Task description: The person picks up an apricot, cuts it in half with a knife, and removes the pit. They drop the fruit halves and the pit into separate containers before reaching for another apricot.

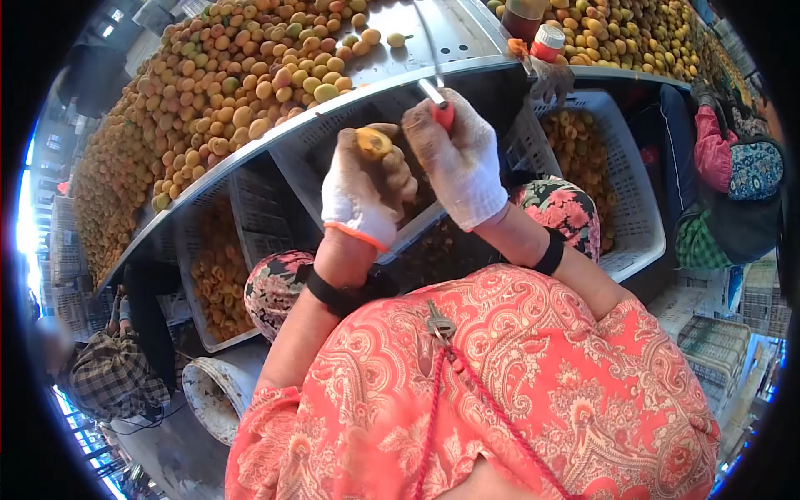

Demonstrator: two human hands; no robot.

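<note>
My left hand [364,187], in a worn white glove with an orange cuff, holds a cut yellow apricot [372,142] at its fingertips. Close beside it, my right hand [460,158], also gloved, grips a red-handled knife [440,107] whose blade points up and away over the table edge. Both hands hover above a grey plastic crate [310,163] below the metal table [454,37]. A large heap of orange-yellow apricots [217,92] covers the table to the left.
More apricots [625,33] are piled at the upper right, near a bottle with a red-and-white cap [547,42]. A white crate [633,217] holds cut fruit; another crate of fruit [218,275] sits lower left. Seated people work at right [733,167] and lower left [108,367]. A white bucket [212,396] stands below.
</note>
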